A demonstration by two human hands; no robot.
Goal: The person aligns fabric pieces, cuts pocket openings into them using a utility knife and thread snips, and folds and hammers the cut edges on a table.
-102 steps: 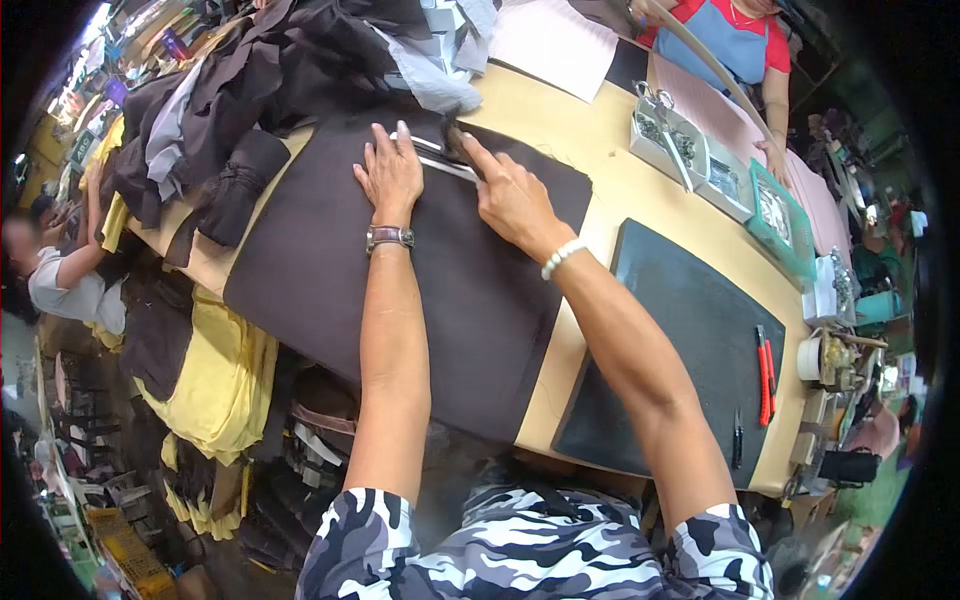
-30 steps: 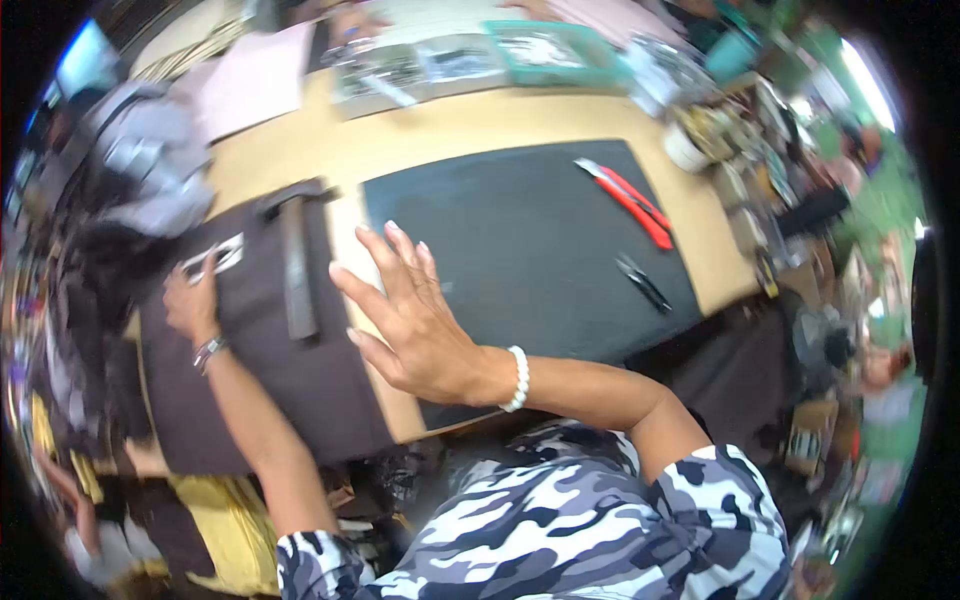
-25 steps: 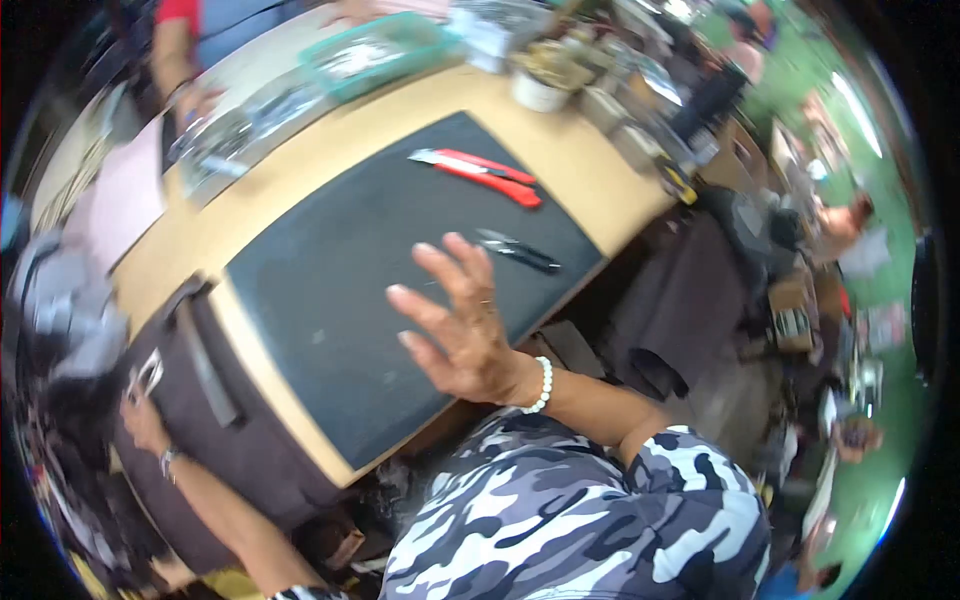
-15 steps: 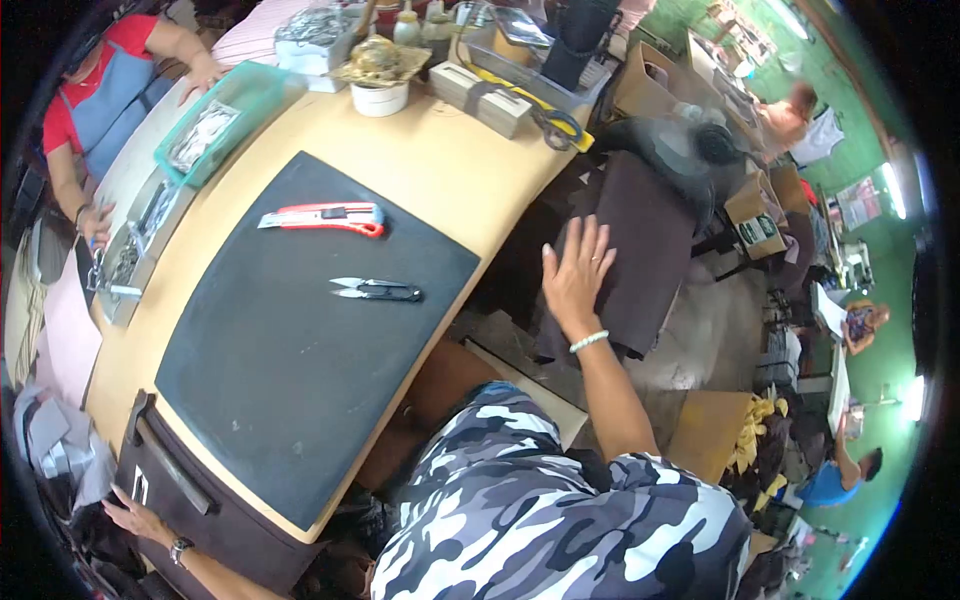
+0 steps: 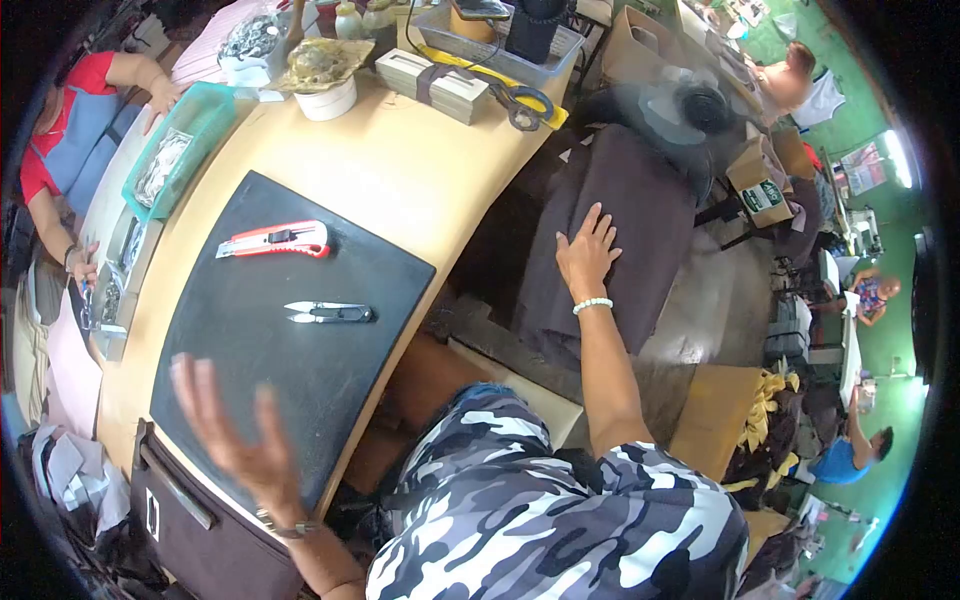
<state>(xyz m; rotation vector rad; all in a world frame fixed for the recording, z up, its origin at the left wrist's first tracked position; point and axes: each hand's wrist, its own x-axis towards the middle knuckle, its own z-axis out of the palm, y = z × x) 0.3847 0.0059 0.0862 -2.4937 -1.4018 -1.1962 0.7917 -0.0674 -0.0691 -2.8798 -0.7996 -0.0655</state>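
Note:
My left hand (image 5: 235, 440), blurred, hovers with spread fingers over the near-left part of the black cutting mat (image 5: 270, 390). It holds nothing. Below it lies dark brown material (image 5: 235, 560) with a dark bar-shaped tool (image 5: 182, 492) on top. On the mat rest a red and white utility knife (image 5: 275, 240) and thread snips (image 5: 332, 312); neither is touched. To the right, my right hand (image 5: 588, 258) lies with fingers extended on a stack of folded dark brown fabric (image 5: 635, 200), holding nothing.
At the table's far end stand a white pot (image 5: 325, 100), a strapped block (image 5: 432, 88), scissors (image 5: 530, 106) and a clear plastic basket (image 5: 500, 55). A green tray (image 5: 180, 150) lines the left edge, where a person in red (image 5: 85, 130) works. A fan (image 5: 690, 105) stands behind the fabric.
My left hand has lifted off the brown material at lower left and moved right and up, over the mat. My right hand has come down onto the fabric stack. The view has shifted slightly.

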